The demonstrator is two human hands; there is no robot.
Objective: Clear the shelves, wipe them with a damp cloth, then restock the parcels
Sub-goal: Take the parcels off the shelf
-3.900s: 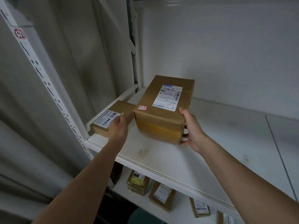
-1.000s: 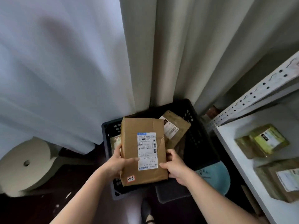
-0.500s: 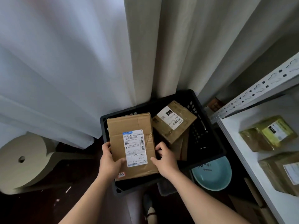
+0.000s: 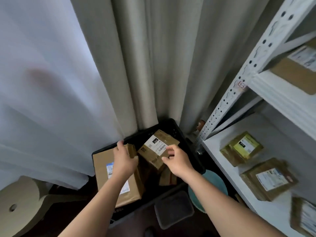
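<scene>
Clearing was under way: the big parcel (image 4: pixel 118 178) lay in the crate (image 4: pixel 172 127), the left hand (image 4: pixel 124 159) resting loosely on it, the right hand (image 4: pixel 177 161) hovering slack, holding nothing. Parcels remained on the shelves (image 4: pixel 220 159); wiping and restocking looked undone.

"010" is showing on the crate parcel's label (image 4: pixel 155 144), and "010" again on the shelf parcel's label (image 4: pixel 244 145).

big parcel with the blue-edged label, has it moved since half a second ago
Yes. The big parcel has gone down into the black crate, now lying against the crate's left wall; earlier both hands held it over the near rim.
</scene>
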